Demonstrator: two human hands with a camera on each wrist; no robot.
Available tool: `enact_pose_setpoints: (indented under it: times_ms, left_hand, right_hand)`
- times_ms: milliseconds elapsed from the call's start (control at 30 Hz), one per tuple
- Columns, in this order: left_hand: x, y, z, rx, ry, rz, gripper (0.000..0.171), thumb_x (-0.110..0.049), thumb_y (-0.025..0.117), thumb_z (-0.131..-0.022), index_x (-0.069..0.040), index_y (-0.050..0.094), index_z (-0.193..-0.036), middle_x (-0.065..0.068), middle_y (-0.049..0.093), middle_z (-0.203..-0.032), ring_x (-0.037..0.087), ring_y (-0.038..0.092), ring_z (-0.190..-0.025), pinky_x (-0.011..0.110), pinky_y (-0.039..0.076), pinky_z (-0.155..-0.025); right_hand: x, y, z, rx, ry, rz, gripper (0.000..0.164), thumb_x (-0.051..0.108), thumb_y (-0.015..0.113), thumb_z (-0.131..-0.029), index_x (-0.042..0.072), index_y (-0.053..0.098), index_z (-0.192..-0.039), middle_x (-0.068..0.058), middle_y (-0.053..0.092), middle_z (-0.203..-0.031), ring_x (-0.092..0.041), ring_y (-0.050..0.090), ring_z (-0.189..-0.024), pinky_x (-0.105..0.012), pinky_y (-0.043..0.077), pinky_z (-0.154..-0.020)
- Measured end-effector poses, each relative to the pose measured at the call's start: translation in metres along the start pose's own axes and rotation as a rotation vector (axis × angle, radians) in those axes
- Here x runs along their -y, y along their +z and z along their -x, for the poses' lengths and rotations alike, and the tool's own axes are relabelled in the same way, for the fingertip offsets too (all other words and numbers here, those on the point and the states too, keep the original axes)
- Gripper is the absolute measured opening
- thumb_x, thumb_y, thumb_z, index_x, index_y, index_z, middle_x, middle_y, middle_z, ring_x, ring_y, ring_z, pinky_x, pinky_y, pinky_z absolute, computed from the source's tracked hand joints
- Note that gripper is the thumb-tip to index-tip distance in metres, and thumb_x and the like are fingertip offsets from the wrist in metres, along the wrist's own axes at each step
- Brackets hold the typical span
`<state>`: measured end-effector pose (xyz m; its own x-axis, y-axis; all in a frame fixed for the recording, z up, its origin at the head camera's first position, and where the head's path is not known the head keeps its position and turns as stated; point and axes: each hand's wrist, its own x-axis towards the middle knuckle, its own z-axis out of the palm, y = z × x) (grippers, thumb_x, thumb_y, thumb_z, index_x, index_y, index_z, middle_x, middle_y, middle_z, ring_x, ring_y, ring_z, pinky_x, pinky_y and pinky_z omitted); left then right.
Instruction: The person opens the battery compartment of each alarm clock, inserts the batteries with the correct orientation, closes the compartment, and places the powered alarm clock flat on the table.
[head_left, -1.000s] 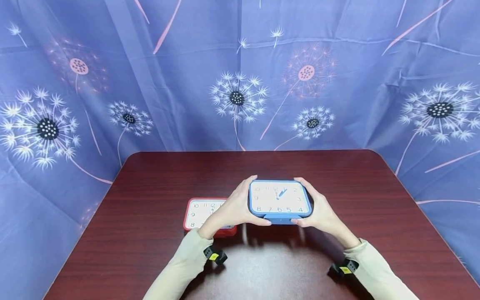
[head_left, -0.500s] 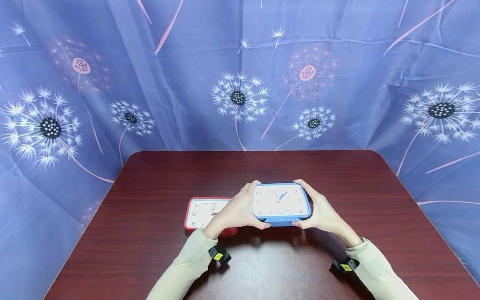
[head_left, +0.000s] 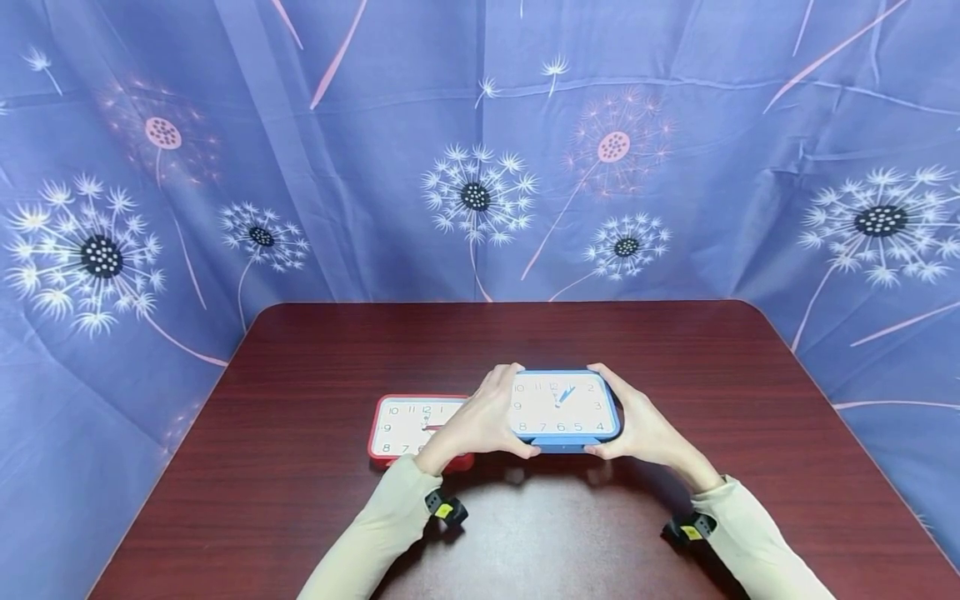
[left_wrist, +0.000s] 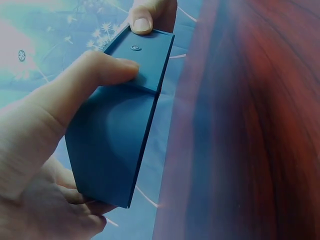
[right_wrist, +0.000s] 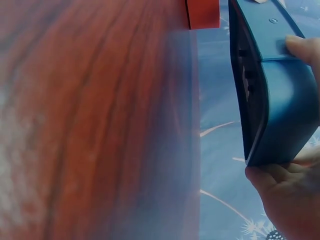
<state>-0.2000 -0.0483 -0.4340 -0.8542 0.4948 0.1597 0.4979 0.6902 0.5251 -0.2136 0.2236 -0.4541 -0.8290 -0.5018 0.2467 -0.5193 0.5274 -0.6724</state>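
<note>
A blue alarm clock (head_left: 558, 407) with a white face is held between both hands, its dial tilted up toward the head camera. My left hand (head_left: 480, 423) grips its left end, thumb along the lower front and fingers at the top edge. At the other end my right hand (head_left: 647, 423) grips it the same way. In the left wrist view the thumb presses the clock's blue underside (left_wrist: 115, 130). The right wrist view shows the clock's side (right_wrist: 287, 110) and part of its recessed back. A red alarm clock (head_left: 401, 427) lies to the left, its right part hidden behind my left hand.
Both clocks are over a dark red wooden table (head_left: 300, 358). A blue curtain (head_left: 360, 167) printed with dandelions hangs behind it and along the sides. A corner of the red clock (right_wrist: 204, 14) shows at the top of the right wrist view.
The blue clock has come slightly lower in the head view, held by both hands throughout. My left hand has shifted a little right, uncovering more of the red clock's face.
</note>
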Motion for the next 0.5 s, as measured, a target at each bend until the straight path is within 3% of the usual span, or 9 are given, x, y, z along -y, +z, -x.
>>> enact_pose_setpoints:
  times_ms: [267,500]
  left_hand:
    - [-0.001,0.005,-0.001,0.029,-0.031,0.037,0.116,-0.036,0.09,-0.057,0.003,0.026,-0.145,0.019,0.039,-0.14,0.03,0.04,-0.128,0.041,0.04,-0.107]
    - [-0.006,0.011,-0.002,0.073,-0.031,-0.071,0.117,-0.038,0.089,-0.059,0.008,0.024,-0.145,0.021,0.038,-0.139,0.031,0.043,-0.125,0.039,0.042,-0.105]
  right_hand:
    - [-0.001,-0.001,-0.001,0.034,-0.002,0.016,0.107,0.034,0.092,-0.058,0.014,0.033,-0.145,0.0,0.055,-0.125,-0.008,0.052,-0.103,-0.021,0.043,-0.087]
    - [-0.001,0.001,-0.001,0.052,-0.041,0.123,0.106,0.038,0.092,-0.055,0.005,0.037,-0.14,-0.002,0.053,-0.123,-0.01,0.05,-0.104,-0.026,0.043,-0.088]
